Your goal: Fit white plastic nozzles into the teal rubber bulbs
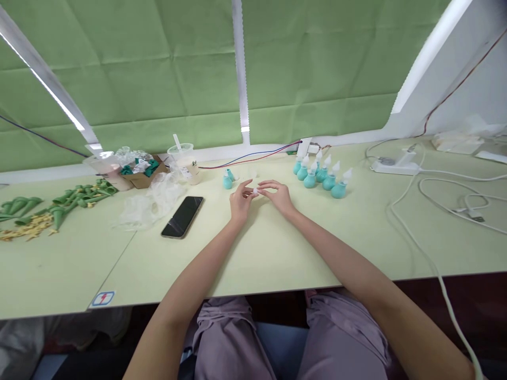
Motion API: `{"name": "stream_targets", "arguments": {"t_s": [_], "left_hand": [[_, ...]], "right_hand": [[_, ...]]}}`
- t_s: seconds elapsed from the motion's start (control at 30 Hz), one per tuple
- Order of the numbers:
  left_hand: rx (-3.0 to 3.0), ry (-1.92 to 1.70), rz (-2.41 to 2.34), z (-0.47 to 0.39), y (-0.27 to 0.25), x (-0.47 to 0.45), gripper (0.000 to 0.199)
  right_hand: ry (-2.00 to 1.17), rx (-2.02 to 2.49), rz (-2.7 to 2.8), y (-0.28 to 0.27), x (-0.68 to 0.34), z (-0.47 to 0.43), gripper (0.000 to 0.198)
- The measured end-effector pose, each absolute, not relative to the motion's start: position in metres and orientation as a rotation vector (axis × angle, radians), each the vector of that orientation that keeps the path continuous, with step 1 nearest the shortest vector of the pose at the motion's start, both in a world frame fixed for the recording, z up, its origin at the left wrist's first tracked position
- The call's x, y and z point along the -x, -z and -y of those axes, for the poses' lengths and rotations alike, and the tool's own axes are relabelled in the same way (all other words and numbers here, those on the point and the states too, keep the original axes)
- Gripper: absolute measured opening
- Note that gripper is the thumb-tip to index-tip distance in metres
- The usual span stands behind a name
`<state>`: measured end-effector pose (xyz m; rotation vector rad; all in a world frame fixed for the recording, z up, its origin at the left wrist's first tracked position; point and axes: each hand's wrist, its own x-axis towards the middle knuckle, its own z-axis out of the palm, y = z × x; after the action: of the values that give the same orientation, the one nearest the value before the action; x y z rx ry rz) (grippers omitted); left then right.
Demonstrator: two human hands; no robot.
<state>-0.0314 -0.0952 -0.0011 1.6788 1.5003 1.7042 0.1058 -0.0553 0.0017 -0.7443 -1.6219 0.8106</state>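
Note:
Over the middle of the table, my left hand [240,201] and my right hand [280,197] meet at the fingertips. Both pinch a small translucent white plastic piece [255,191] between them; its exact shape is too small to tell. Just behind my left hand, a teal rubber bulb [227,182] without a tip stands, with another teal bulb [230,174] beside it. Faint clear pieces [252,173] lie behind my fingers. To the right of my right hand, several teal bulb syringes [310,179] with translucent pointed tips stand upright in a cluster.
A black phone [182,217] lies left of my arms, near a crumpled plastic bag [152,198]. Drink cups [190,168] and a cardboard box [146,177] stand behind it. Green and yellow pieces [57,208] are heaped far left. A power strip [396,164] and white cables lie right.

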Motion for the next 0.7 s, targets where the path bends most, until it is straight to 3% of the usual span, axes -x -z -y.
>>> {"name": "stream_targets", "arguments": {"t_s": [0.23,0.5,0.7], "left_hand": [[-1.696,-1.696,-1.543,0.097,-0.002,0.032,0.043],[-1.656,-1.566,-1.556,0.094,0.000,0.033,0.018],[-1.681,-1.654,-1.561,0.093,0.000,0.034,0.021]], "right_hand": [[-0.832,0.743,1.634,-0.004,-0.104,0.056,0.012],[-1.015,0.745,1.634,0.002,-0.108,0.043,0.022],[-0.887,0.798,1.584,0.003,-0.102,0.054,0.028]]}}
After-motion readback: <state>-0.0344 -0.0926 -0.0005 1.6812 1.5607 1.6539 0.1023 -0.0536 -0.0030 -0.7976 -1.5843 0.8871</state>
